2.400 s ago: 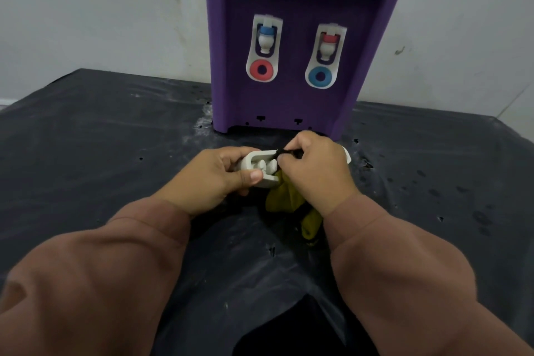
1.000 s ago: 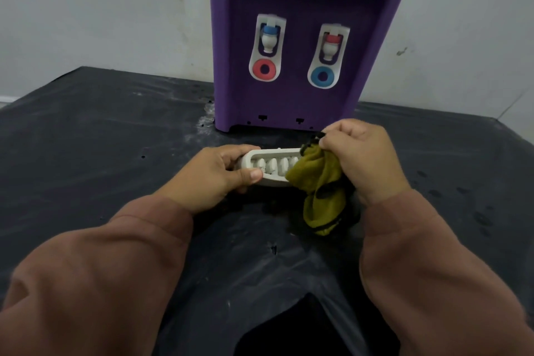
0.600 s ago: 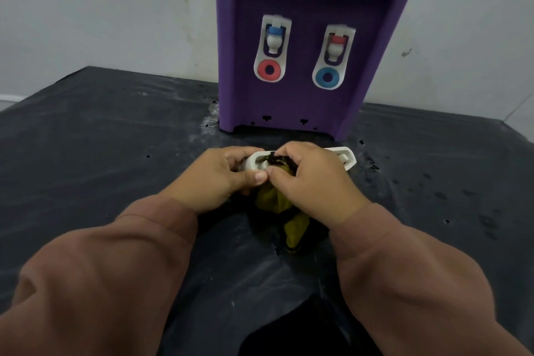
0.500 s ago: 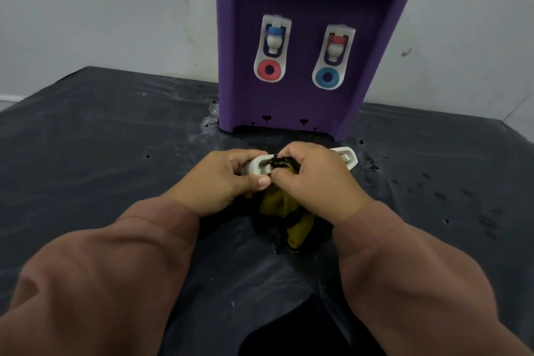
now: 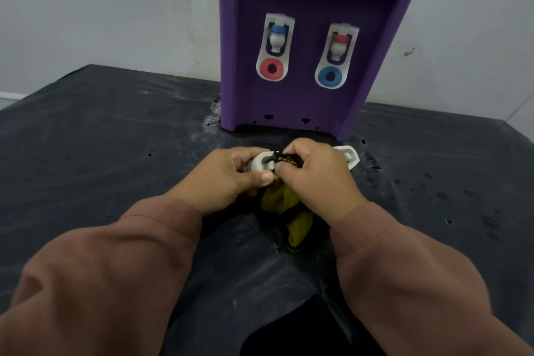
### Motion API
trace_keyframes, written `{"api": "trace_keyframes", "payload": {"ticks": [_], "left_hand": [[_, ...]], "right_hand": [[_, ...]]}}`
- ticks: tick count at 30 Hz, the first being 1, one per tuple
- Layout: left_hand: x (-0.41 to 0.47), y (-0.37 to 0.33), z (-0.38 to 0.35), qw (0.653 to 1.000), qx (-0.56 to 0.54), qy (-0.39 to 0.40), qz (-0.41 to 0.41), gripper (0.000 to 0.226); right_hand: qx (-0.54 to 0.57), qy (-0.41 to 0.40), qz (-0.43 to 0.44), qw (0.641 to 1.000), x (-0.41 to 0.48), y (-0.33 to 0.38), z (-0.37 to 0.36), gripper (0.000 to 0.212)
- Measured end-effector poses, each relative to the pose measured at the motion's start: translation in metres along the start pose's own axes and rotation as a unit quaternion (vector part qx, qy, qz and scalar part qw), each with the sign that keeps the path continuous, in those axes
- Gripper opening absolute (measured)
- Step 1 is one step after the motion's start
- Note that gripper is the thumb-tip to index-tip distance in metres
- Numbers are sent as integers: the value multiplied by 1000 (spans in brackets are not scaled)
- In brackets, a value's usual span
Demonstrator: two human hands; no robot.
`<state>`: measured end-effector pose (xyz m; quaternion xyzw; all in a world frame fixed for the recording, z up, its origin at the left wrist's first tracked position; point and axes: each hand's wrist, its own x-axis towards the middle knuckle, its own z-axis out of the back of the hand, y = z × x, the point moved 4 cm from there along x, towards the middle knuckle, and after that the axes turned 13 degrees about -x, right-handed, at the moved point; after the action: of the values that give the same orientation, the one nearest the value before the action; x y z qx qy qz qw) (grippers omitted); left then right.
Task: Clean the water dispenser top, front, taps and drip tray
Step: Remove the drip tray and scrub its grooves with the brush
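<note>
A purple water dispenser (image 5: 306, 101) stands against the wall, with a blue-capped tap (image 5: 276, 37) on the left and a red-capped tap (image 5: 338, 46) on the right. Its white drip tray (image 5: 348, 156) is off the machine, held just above the black surface in front of it. My left hand (image 5: 228, 179) grips the tray's left end. My right hand (image 5: 315, 176) presses a yellow-olive cloth (image 5: 286, 202) with a dark trim onto the tray's left half; the rest of the cloth hangs below. Only the tray's two ends show.
A wrinkled black plastic sheet (image 5: 115, 139) covers the table, with white dusty smears near the dispenser's left foot (image 5: 212, 121) and dark spots on the right (image 5: 433, 182). A pale wall (image 5: 101, 9) rises behind. Brown sleeves fill the foreground.
One second ago my right hand held the cloth at the tray's right end; it has since slid left along the tray and now presses the cloth against the left half, beside my left thumb.
</note>
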<state>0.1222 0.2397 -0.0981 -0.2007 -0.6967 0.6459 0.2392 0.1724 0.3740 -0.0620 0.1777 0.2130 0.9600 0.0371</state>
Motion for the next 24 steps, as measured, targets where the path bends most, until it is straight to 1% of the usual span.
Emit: {"api": "trace_keyframes", "payload": {"ticks": [2, 4, 5, 7, 9, 11, 12, 13, 15, 17, 19, 20, 22, 24], "left_hand": [[0, -2, -1, 1000, -1, -4, -6, 34], [0, -2, -1, 1000, 5, -1, -7, 34], [0, -1, 0, 1000, 9, 2, -6, 34], [0, 1, 1, 1000, 13, 7, 0, 37], [0, 2, 2, 1000, 18, 9, 4, 40], [1, 2, 2, 1000, 22, 4, 2, 40], [1, 2, 4, 1000, 24, -1, 0, 42], [1, 2, 5, 1000, 26, -8, 0, 46], [1, 2, 8, 999, 23, -22, 4, 50], [0, 2, 9, 999, 17, -26, 7, 47], [0, 1, 8, 1000, 10, -25, 7, 40], [-1, 1, 7, 1000, 8, -26, 5, 38], [-1, 0, 7, 1000, 6, -28, 4, 37], [-1, -1, 7, 1000, 4, -29, 3, 37]], "right_hand": [[-7, -47, 7, 999, -2, 2, 0, 7], [-23, -55, 21, 998, -3, 5, -2, 8], [-30, -39, 20, 999, -2, 5, -3, 10], [-31, 21, 18, 999, 0, 3, -2, 10], [10, 76, 13, 997, 3, -2, 4, 8], [35, 108, 5, 994, 3, -8, 10, 10], [22, 112, 4, 993, 3, -13, 13, 11], [-4, 105, 4, 994, 3, -18, 17, 13], [-47, 63, -1, 997, 4, -29, 28, 19], [-7, 42, -14, 999, 4, -39, 37, 22], [51, 45, -20, 997, 3, -44, 40, 26], [58, 45, -17, 997, 3, -44, 41, 29], [36, 42, -6, 998, 3, -44, 37, 33], [-23, 38, 1, 999, 3, -44, 31, 37]]}}
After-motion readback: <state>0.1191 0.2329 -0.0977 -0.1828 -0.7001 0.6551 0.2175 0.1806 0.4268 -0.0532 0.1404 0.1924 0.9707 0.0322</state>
